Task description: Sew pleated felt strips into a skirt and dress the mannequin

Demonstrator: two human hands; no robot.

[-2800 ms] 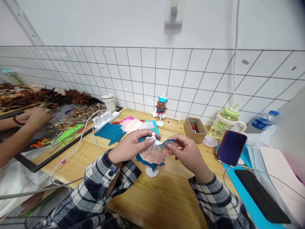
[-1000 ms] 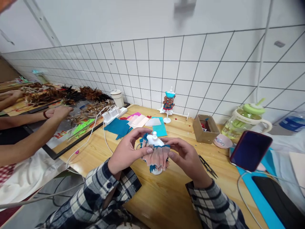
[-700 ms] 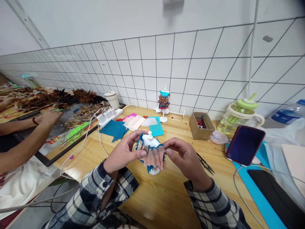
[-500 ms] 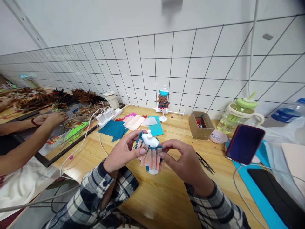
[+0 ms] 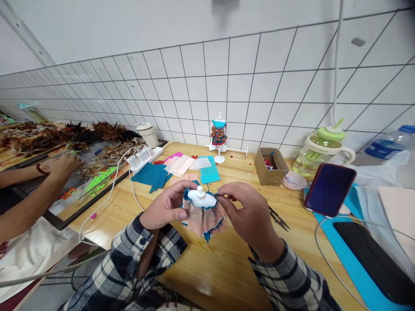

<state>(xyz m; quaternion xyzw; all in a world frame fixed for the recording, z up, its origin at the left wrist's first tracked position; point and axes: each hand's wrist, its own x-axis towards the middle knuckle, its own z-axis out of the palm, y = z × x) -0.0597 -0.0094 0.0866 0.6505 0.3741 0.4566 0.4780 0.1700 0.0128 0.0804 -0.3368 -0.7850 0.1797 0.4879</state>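
Between my hands is a small white dress form (image 5: 201, 198) with a round knob on top, tilted so that its shoulders show. Around it hangs a pleated pale pink paper skirt (image 5: 202, 219) with dark teal edging. My left hand (image 5: 167, 206) grips the form from the left, thumb over the front of the pink paper and fingers behind. At the right shoulder, the thumb and index finger of my right hand (image 5: 244, 209) pinch the teal edging. Behind them stands another small form (image 5: 219, 131) on a white stand, dressed in turquoise, brown and red.
Teal paper (image 5: 151, 175), pink and turquoise sheets lie behind my hands. Black snips (image 5: 279, 218), a cardboard box (image 5: 271, 167), a pink dish (image 5: 294, 181) and a propped phone (image 5: 330, 190) are at right. A white cable (image 5: 113, 194) and another person's hands (image 5: 61, 164) are at left.
The held form has tipped, so its top shows more and the pink skirt spreads wider. My right hand has risen slightly to the form's shoulder. The camera view has shifted a little.
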